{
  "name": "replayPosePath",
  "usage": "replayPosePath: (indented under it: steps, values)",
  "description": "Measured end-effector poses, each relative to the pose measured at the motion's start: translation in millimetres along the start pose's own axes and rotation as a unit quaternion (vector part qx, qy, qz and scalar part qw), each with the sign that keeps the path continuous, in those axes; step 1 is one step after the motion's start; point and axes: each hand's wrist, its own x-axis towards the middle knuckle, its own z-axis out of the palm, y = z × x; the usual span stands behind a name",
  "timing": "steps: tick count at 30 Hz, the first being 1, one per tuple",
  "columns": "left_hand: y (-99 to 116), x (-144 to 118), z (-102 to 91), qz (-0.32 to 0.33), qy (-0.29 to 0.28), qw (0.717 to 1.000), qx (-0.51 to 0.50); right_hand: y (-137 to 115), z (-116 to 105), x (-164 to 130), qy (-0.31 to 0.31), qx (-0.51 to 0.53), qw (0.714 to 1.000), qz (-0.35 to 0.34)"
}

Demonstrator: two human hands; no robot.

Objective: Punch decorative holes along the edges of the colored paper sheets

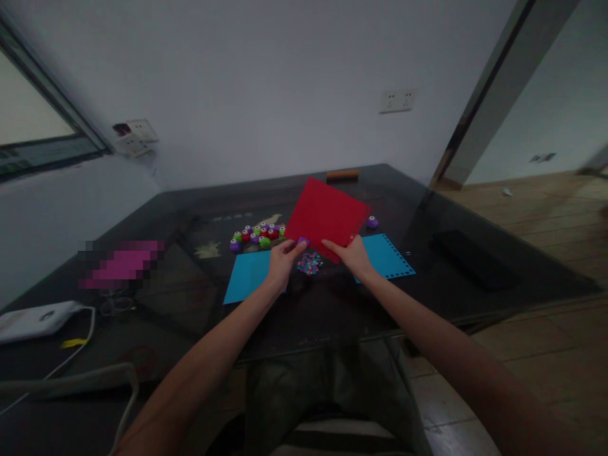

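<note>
red sheet between left hand and right hand

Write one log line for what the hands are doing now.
left hand: purple punch on red sheet | right hand: holds sheet edge

A pixelated pink patch blots out whatever lies on the bench's left side, the red sheet covers part of the blue sheet, the near confetti pile is too small to make out, and the white device is cut off at the left edge.
</note>
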Motion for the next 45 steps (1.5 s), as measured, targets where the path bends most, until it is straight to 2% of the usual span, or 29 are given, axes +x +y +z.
replayPosePath:
  steps: [11, 21, 28, 33, 41, 45]
  values:
    - [-4.8, 2.4, -0.2, -0.035, -0.006, 0.999, 0.023, 12.3, -1.7, 3.8, 0.0, -0.007, 1.0, 0.017]
    - [-11.2, 3.6, 0.2, -0.053, -0.016, 0.998, -0.023, 7.9, -2.8, 5.4, 0.012, -0.026, 0.999, 0.023]
    - [-7.6, 3.1, 1.7, -0.068, -0.008, 0.996, -0.051, 10.1, -3.2, 5.9, 0.016, -0.038, 0.999, 0.02]
    - [-5.1, 2.4, 2.0, -0.071, -0.022, 0.996, -0.056, 11.6, -3.6, 6.2, 0.015, -0.028, 0.999, 0.025]
    - [-1.9, 2.5, 1.6, -0.102, -0.032, 0.994, -0.013, 11.8, -4.7, 7.5, 0.023, -0.028, 0.999, 0.011]
    - [-4.1, 5.3, -1.7, -0.091, -0.044, 0.994, 0.03, 12.4, -6.9, 8.9, 0.03, -0.023, 0.999, 0.001]
